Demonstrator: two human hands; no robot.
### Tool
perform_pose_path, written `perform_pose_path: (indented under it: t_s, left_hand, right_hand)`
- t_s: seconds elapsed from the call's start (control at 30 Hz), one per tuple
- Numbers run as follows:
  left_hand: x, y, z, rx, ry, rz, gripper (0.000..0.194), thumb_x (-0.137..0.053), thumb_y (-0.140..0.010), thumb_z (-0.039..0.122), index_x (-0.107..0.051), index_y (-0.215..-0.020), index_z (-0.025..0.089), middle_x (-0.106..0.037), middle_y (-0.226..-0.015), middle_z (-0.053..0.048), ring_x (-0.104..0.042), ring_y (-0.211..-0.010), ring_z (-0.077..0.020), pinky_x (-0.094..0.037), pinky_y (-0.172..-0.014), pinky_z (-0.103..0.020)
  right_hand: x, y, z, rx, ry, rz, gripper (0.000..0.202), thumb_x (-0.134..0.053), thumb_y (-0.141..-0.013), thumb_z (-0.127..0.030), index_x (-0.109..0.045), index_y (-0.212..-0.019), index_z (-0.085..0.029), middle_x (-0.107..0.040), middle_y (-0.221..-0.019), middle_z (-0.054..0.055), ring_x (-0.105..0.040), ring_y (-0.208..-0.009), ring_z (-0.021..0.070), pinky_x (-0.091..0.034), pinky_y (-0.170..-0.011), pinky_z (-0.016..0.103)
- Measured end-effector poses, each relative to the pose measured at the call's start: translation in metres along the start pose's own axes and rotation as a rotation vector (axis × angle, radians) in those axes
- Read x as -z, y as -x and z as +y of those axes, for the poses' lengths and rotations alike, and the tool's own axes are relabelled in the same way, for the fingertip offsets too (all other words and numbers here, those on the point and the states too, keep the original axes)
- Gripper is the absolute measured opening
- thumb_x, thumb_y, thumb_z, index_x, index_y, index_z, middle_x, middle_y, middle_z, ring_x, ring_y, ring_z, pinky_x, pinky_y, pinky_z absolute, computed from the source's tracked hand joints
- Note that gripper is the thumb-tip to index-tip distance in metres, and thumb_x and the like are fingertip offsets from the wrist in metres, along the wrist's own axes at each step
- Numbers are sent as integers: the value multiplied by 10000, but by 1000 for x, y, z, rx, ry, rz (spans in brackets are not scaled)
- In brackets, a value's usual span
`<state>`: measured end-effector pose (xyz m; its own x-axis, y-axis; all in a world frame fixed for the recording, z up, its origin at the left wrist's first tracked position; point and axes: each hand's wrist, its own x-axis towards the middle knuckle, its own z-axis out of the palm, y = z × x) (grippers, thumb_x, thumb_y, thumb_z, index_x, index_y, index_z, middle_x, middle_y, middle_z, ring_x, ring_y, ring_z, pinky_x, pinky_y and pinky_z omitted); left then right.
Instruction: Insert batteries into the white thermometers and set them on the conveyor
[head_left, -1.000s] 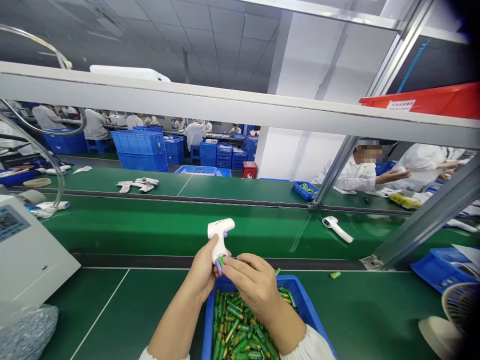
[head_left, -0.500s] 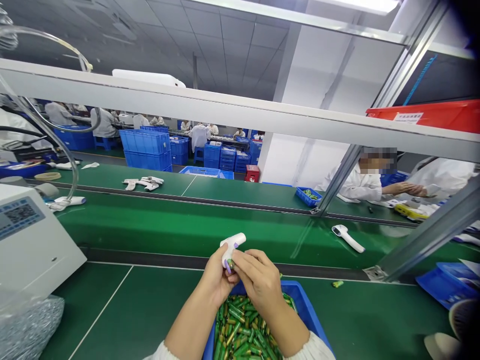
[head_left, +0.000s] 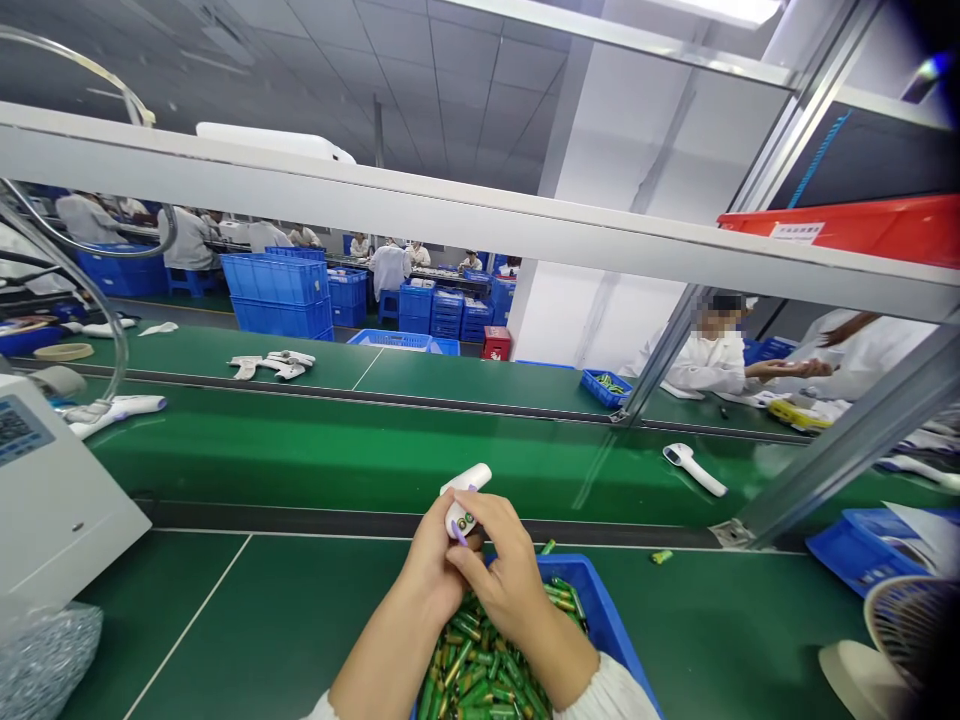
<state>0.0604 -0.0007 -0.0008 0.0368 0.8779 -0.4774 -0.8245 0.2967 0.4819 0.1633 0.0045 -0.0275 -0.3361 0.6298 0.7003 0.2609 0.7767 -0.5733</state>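
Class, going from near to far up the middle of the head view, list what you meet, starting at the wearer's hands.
Blue bin of green batteries → right hand → white thermometer → green conveyor belt → far green table → stacked blue crates.

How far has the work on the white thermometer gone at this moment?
Done: green battery ends already show in the open foot of the white thermometer. In hand: the left hand grips its handle, and the right hand presses fingers at that foot, above the blue bin of batteries. Left: no cover is visible on the foot; another thermometer lies on the belt.
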Motion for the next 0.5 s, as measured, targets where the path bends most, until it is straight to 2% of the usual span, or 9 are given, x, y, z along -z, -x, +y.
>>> perform_pose_path:
  t_s: [0.07,0.13,0.23,0.33,0.4,0.5]
  left_hand:
    - [-3,1,-1,55,-14,53,266,-535,-883,325,-511,-684,150,-385,-474,41,-344,-367,-56,-256,-355,-165]
    - [-6,2,0,54,-34,54,319,-513,-886,329,-480,-622,154,-305,-426,63,-257,-333,-40,-207,-339,-162]
    - [-10,6,0,4,-8,27,296,-477,-884,268,-472,-610,156,-251,-402,77,-215,-322,-33,-187,-339,-157]
    - [-12,8,0,-31,37,52,241,-475,-872,239,-472,-643,162,-224,-408,92,-200,-317,-30,-175,-339,-154]
    - [-11,8,-1,-70,58,80,196,-486,-860,222,-473,-673,162,-246,-427,94,-208,-318,-26,-176,-338,-152]
    - [-9,7,0,-113,67,124,143,-508,-829,196,-470,-695,163,-271,-446,95,-218,-319,-23,-175,-337,-152]
  right_hand:
    - [-3,-1,1,-85,-39,68,287,-583,-906,-283,-632,-1188,-262,-673,-1108,67,-595,-1036,225,-496,-902,398]
    - [-7,-1,2,-178,-117,134,246,-576,-904,-241,-671,-1129,-259,-693,-1049,62,-624,-986,210,-520,-871,378]
    - [-13,0,5,-258,-285,181,203,-604,-890,-278,-715,-1058,-245,-696,-1075,80,-642,-1015,224,-551,-845,368]
    - [-20,2,8,-318,-423,183,214,-613,-886,-351,-732,-1029,-245,-687,-1121,86,-672,-969,227,-592,-738,338]
    - [-25,3,9,-341,-431,176,247,-598,-893,-386,-726,-1060,-256,-681,-1144,83,-686,-909,217,-602,-684,328]
    - [-30,5,9,-329,-375,176,268,-578,-905,-405,-721,-1087,-268,-688,-1142,76,-682,-904,215,-600,-711,338]
